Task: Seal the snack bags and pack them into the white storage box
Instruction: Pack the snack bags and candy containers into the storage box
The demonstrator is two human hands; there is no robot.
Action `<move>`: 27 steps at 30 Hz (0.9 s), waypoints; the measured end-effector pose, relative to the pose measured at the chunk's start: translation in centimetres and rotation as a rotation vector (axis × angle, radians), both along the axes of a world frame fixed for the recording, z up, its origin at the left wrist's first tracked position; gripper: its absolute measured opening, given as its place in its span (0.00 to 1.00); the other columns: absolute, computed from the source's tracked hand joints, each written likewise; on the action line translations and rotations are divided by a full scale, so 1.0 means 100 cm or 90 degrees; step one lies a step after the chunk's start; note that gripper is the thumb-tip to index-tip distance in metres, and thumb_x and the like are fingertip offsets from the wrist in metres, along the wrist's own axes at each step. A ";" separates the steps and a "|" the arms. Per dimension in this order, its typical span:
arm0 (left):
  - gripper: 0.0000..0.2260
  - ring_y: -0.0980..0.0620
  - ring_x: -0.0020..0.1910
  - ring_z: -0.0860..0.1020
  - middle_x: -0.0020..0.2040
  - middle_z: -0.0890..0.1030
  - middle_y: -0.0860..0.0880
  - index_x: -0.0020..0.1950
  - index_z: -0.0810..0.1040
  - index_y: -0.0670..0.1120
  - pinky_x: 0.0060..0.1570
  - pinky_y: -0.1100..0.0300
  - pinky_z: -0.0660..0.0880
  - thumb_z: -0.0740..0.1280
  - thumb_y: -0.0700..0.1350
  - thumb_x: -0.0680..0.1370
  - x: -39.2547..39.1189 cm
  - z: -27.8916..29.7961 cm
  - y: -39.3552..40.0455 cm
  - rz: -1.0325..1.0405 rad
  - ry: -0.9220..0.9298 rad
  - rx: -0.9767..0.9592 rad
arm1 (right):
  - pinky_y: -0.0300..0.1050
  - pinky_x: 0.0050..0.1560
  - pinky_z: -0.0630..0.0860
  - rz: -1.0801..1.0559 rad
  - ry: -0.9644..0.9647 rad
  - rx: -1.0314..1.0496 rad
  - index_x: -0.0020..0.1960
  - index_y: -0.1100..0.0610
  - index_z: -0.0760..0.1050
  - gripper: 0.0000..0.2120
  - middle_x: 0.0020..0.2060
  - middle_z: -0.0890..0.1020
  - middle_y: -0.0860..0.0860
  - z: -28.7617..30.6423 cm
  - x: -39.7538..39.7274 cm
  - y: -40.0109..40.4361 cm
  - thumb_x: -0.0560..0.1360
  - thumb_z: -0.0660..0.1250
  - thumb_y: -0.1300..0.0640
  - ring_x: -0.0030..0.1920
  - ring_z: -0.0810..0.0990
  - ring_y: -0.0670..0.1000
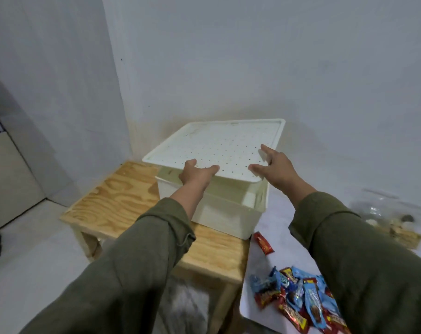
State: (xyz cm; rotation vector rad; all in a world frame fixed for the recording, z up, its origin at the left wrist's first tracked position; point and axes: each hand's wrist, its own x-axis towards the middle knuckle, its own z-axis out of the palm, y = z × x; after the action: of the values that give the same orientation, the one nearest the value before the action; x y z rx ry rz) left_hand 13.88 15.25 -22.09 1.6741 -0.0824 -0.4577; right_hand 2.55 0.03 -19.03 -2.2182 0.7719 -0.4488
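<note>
The white storage box (228, 218) stands on a low wooden stool (113, 198) by the wall. Its white lid (219, 143), dotted with small holes, lies askew over the box and overhangs it at the left. My left hand (197, 173) holds the lid's near-left edge with the thumb on top. My right hand (275, 163) rests on the lid near its front right corner, fingers spread. A heap of red and blue snack packs (298, 300) lies on the white table (277, 227) at lower right, with one red pack (263, 243) apart from it.
A clear plastic bag (385, 220) with some contents lies at the right on the white table. Walls meet in a corner just behind the box. The floor shows to the left of the stool.
</note>
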 end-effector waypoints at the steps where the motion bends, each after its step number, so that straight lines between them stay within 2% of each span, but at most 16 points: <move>1: 0.33 0.44 0.67 0.68 0.73 0.61 0.45 0.72 0.63 0.48 0.59 0.55 0.69 0.74 0.48 0.71 0.003 0.001 0.010 -0.006 -0.007 0.003 | 0.50 0.68 0.66 -0.010 -0.001 -0.002 0.75 0.53 0.58 0.37 0.71 0.65 0.59 -0.001 0.000 0.011 0.71 0.72 0.52 0.69 0.68 0.59; 5: 0.35 0.44 0.68 0.67 0.73 0.62 0.44 0.73 0.61 0.47 0.61 0.53 0.69 0.74 0.48 0.71 0.017 -0.001 0.054 -0.028 -0.017 0.020 | 0.54 0.70 0.66 -0.025 -0.002 0.004 0.75 0.52 0.58 0.37 0.72 0.65 0.58 -0.011 0.007 0.055 0.71 0.71 0.50 0.70 0.67 0.60; 8: 0.36 0.47 0.64 0.70 0.73 0.63 0.44 0.75 0.59 0.46 0.55 0.55 0.70 0.73 0.48 0.72 0.026 -0.005 0.085 -0.025 -0.020 0.025 | 0.52 0.68 0.68 -0.032 0.003 -0.001 0.75 0.52 0.58 0.37 0.71 0.66 0.59 -0.017 0.019 0.085 0.71 0.72 0.50 0.68 0.69 0.60; 11: 0.38 0.44 0.69 0.67 0.74 0.61 0.44 0.76 0.58 0.46 0.57 0.56 0.70 0.74 0.48 0.71 0.038 -0.015 0.117 0.000 -0.020 0.043 | 0.51 0.66 0.69 -0.018 0.020 -0.013 0.75 0.52 0.57 0.38 0.68 0.69 0.59 -0.027 0.037 0.114 0.71 0.71 0.49 0.65 0.71 0.60; 13: 0.39 0.43 0.72 0.63 0.75 0.59 0.44 0.76 0.56 0.47 0.63 0.52 0.69 0.74 0.47 0.71 0.052 -0.023 0.140 0.019 -0.021 0.060 | 0.49 0.59 0.72 0.005 0.034 -0.013 0.76 0.52 0.56 0.38 0.59 0.73 0.58 -0.038 0.054 0.133 0.71 0.71 0.48 0.57 0.76 0.58; 14: 0.39 0.43 0.73 0.62 0.76 0.58 0.44 0.76 0.56 0.47 0.65 0.50 0.68 0.74 0.47 0.71 0.059 -0.027 0.152 0.028 -0.023 0.070 | 0.44 0.52 0.73 0.018 0.037 -0.010 0.76 0.52 0.57 0.38 0.51 0.74 0.54 -0.044 0.063 0.142 0.71 0.71 0.48 0.49 0.76 0.53; 15: 0.40 0.43 0.74 0.60 0.76 0.57 0.44 0.76 0.55 0.48 0.66 0.49 0.67 0.74 0.47 0.71 0.068 -0.031 0.164 0.036 -0.027 0.082 | 0.40 0.45 0.71 0.031 0.040 -0.010 0.76 0.52 0.56 0.38 0.44 0.70 0.51 -0.048 0.073 0.153 0.71 0.71 0.48 0.43 0.73 0.48; 16: 0.40 0.43 0.74 0.59 0.76 0.57 0.45 0.77 0.54 0.48 0.67 0.49 0.66 0.74 0.48 0.71 0.076 -0.035 0.175 0.044 -0.032 0.097 | 0.39 0.43 0.70 0.042 0.048 -0.009 0.76 0.52 0.56 0.38 0.43 0.68 0.50 -0.053 0.084 0.162 0.71 0.71 0.48 0.41 0.71 0.48; 18: 0.42 0.43 0.75 0.56 0.77 0.56 0.45 0.77 0.52 0.49 0.68 0.49 0.65 0.74 0.49 0.71 0.093 -0.043 0.198 0.060 -0.038 0.126 | 0.46 0.50 0.73 0.066 0.065 -0.002 0.76 0.52 0.56 0.39 0.51 0.69 0.54 -0.065 0.106 0.180 0.72 0.71 0.47 0.44 0.71 0.51; 20: 0.44 0.43 0.76 0.56 0.77 0.55 0.44 0.77 0.50 0.50 0.69 0.48 0.64 0.74 0.50 0.70 0.110 -0.052 0.220 0.079 -0.038 0.152 | 0.45 0.49 0.73 0.099 0.072 0.003 0.76 0.52 0.54 0.40 0.51 0.70 0.54 -0.077 0.128 0.197 0.71 0.71 0.47 0.41 0.71 0.48; 21: 0.44 0.43 0.76 0.55 0.77 0.54 0.44 0.78 0.49 0.51 0.70 0.48 0.63 0.74 0.51 0.70 0.117 -0.056 0.230 0.091 -0.039 0.169 | 0.45 0.50 0.73 0.121 0.075 0.013 0.76 0.52 0.53 0.41 0.52 0.72 0.53 -0.084 0.139 0.205 0.71 0.71 0.46 0.44 0.74 0.48; 22: 0.45 0.43 0.76 0.55 0.77 0.54 0.44 0.78 0.49 0.50 0.70 0.48 0.62 0.74 0.51 0.70 0.123 -0.061 0.240 0.102 -0.042 0.189 | 0.48 0.58 0.73 0.140 0.079 0.025 0.77 0.52 0.52 0.42 0.59 0.72 0.56 -0.092 0.149 0.213 0.70 0.72 0.46 0.54 0.76 0.53; 23: 0.45 0.43 0.76 0.55 0.77 0.53 0.43 0.78 0.48 0.50 0.71 0.49 0.62 0.74 0.52 0.71 0.129 -0.066 0.248 0.108 -0.045 0.211 | 0.51 0.65 0.70 0.156 0.088 0.027 0.77 0.52 0.52 0.43 0.66 0.70 0.59 -0.100 0.159 0.220 0.70 0.72 0.46 0.63 0.73 0.58; 24: 0.45 0.43 0.76 0.54 0.77 0.53 0.43 0.78 0.47 0.50 0.71 0.49 0.61 0.74 0.52 0.70 0.136 -0.071 0.256 0.113 -0.047 0.231 | 0.52 0.69 0.66 0.168 0.097 0.028 0.77 0.52 0.51 0.43 0.70 0.66 0.60 -0.107 0.168 0.226 0.70 0.72 0.46 0.68 0.68 0.60; 27: 0.46 0.43 0.75 0.55 0.77 0.54 0.42 0.78 0.48 0.50 0.71 0.51 0.61 0.74 0.53 0.70 0.155 -0.091 0.271 0.140 -0.037 0.260 | 0.52 0.72 0.63 0.198 0.103 0.043 0.77 0.51 0.50 0.43 0.74 0.61 0.58 -0.129 0.194 0.239 0.70 0.72 0.48 0.73 0.63 0.59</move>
State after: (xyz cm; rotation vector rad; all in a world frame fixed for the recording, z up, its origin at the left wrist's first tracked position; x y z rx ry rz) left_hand 29.38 42.32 -31.16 2.0697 0.1619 -0.2703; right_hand 21.92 23.91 -31.91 -2.2793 0.5018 -0.0909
